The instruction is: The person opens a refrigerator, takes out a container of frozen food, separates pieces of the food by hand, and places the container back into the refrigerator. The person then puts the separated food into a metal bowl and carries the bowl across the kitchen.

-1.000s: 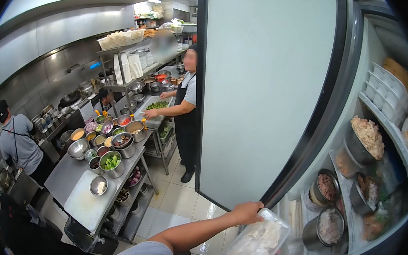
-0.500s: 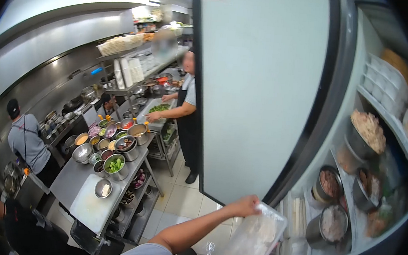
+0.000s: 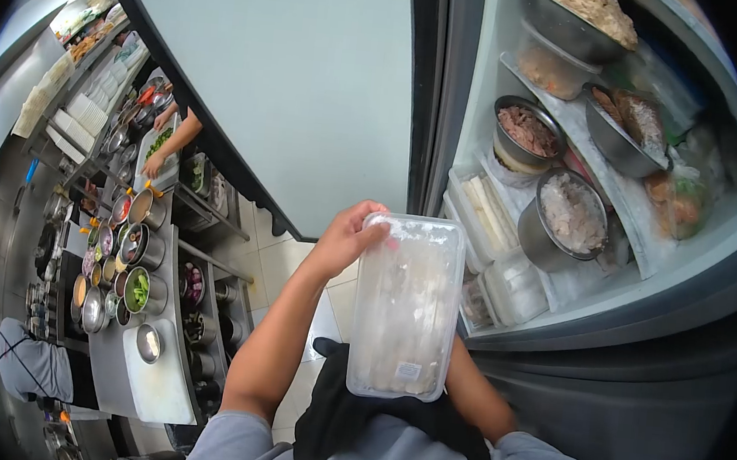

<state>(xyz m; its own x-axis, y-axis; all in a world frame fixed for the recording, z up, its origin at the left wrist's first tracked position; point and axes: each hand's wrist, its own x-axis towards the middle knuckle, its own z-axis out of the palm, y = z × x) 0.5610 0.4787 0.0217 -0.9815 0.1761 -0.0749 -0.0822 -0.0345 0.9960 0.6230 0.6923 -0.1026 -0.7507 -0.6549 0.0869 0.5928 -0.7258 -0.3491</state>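
A clear plastic food container, frosted over, with pale contents and a small white label, is held upright in front of my chest. My left hand grips its upper left corner, thumb on the front face. From the lower right, my right forearm reaches behind the container, which hides that hand and its fingers. To the right, the open fridge holds a metal pot of pale frosty meat, a pot of pinkish meat and a tub of white sticks.
The fridge door stands open ahead. On the left, a steel worktable bears several metal pots and a white cutting board. A co-worker's arms are over a tray of greens; another person stands at lower left.
My view has turned down and right, toward the fridge. The container has come up and left in front of my body, with my left hand still on its corner.
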